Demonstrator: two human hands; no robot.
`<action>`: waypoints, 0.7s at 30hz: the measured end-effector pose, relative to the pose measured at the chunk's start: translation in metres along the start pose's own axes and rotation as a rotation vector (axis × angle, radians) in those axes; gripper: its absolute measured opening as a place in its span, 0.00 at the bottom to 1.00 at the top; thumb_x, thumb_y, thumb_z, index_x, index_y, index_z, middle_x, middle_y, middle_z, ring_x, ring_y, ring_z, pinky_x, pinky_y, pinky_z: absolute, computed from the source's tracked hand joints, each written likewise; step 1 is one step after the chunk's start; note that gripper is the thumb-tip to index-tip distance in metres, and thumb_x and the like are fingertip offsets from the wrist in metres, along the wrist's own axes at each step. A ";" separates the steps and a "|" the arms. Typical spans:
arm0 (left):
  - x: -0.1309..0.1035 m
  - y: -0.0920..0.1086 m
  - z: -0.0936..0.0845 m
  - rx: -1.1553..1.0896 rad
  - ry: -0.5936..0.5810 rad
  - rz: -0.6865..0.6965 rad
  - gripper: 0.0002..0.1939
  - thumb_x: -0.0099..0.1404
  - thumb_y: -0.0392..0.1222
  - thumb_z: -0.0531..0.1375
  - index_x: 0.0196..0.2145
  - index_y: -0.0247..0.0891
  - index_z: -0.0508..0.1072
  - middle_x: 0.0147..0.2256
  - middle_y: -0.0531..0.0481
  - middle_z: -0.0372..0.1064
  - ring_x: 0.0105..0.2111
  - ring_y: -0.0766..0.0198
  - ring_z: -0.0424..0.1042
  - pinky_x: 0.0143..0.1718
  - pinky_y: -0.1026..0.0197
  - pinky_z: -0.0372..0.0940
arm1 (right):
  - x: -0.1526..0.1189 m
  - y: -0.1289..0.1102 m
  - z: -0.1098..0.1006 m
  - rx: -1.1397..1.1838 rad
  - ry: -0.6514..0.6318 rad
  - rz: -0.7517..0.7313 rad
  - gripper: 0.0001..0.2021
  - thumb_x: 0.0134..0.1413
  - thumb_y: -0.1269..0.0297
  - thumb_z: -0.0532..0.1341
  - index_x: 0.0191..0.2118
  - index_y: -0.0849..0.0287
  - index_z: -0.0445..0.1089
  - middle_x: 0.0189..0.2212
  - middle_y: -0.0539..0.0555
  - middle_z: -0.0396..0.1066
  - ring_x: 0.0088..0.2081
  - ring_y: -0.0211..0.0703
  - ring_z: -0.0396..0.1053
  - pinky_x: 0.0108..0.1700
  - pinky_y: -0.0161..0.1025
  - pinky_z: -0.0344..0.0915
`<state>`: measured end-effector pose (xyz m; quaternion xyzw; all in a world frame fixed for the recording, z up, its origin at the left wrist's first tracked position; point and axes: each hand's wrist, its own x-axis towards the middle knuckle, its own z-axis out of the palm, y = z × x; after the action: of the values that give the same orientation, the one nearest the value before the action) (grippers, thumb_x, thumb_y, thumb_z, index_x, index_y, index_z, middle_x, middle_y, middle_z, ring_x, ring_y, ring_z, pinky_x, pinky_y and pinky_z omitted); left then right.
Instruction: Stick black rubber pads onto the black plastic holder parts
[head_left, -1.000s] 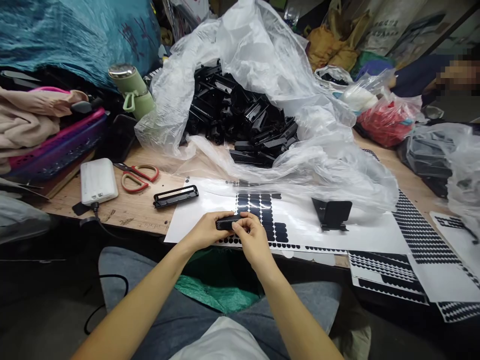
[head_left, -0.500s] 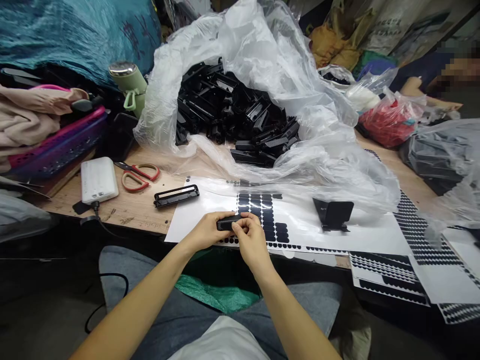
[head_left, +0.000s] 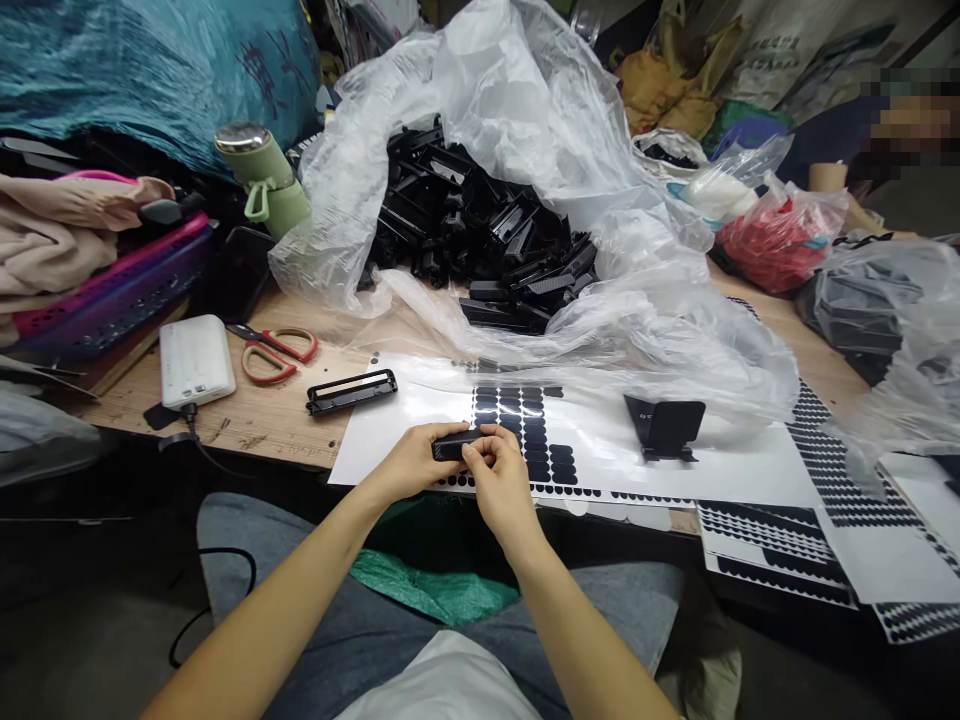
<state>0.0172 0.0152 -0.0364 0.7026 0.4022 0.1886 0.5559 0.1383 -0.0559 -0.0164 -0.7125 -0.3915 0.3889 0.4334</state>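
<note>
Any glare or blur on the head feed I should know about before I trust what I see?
Head view: bright glare streaks the dark stickers and whitens folds of the plastic bag; the black pile sinks into shadow, its pieces hard to separate; the far right corner is pixelated; the piece between the hands is small and dark, its details unclear.

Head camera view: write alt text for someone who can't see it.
A person's left hand and right hand share a grip on a black textured piece over a white sheet of rounded black shapes. Beyond lies a heap of black plastic parts in a translucent plastic bag.
</note>
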 end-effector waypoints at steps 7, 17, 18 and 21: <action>0.001 -0.003 0.000 0.011 0.024 0.024 0.26 0.49 0.44 0.62 0.47 0.34 0.70 0.48 0.43 0.68 0.49 0.51 0.66 0.50 0.53 0.60 | -0.002 0.006 0.007 -0.072 0.074 -0.079 0.06 0.51 0.64 0.54 0.26 0.58 0.63 0.46 0.57 0.59 0.43 0.44 0.63 0.44 0.41 0.61; 0.002 -0.004 -0.002 0.048 0.033 0.027 0.25 0.51 0.43 0.61 0.48 0.35 0.70 0.48 0.43 0.68 0.49 0.52 0.65 0.49 0.53 0.61 | -0.003 0.010 0.013 -0.230 0.164 -0.157 0.07 0.52 0.61 0.54 0.28 0.58 0.62 0.45 0.59 0.61 0.45 0.47 0.62 0.45 0.45 0.59; 0.001 -0.003 -0.001 0.037 0.041 0.027 0.25 0.51 0.42 0.62 0.48 0.35 0.70 0.48 0.43 0.68 0.48 0.52 0.66 0.48 0.53 0.62 | -0.002 0.010 0.011 -0.277 0.224 -0.168 0.08 0.51 0.58 0.55 0.30 0.58 0.62 0.44 0.60 0.61 0.46 0.49 0.61 0.45 0.46 0.59; -0.007 0.002 0.000 -0.022 0.040 0.002 0.25 0.49 0.42 0.63 0.47 0.35 0.70 0.44 0.44 0.70 0.39 0.54 0.71 0.39 0.55 0.67 | 0.004 0.008 -0.004 -0.417 0.390 -0.186 0.23 0.38 0.48 0.63 0.36 0.59 0.62 0.45 0.63 0.61 0.49 0.57 0.57 0.46 0.51 0.56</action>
<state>0.0138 0.0094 -0.0336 0.6931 0.4105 0.2076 0.5550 0.1450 -0.0560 -0.0232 -0.8085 -0.4360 0.1143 0.3784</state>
